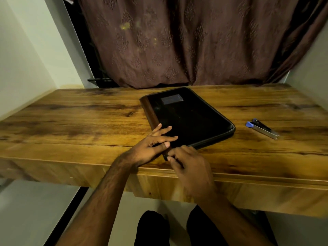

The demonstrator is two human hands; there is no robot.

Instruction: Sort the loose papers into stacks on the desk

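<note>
Both hands (150,144) (188,162) at black folder (191,119) corner; label (171,99) unreadable.

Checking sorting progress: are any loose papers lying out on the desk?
No: the desk shows only a closed black folder and a blue-tipped stapler.

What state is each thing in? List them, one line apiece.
black folder: closed, lying flat on the desk, at an angle to its front edge.
left hand: fingers straight, resting on the folder's near corner.
right hand: fingers curled at the folder's near corner; grip unclear.
stapler: closed, lying on the desk right of the folder, untouched.
curtain: drawn shut behind the desk.
desk: no loose papers showing on it.
</note>
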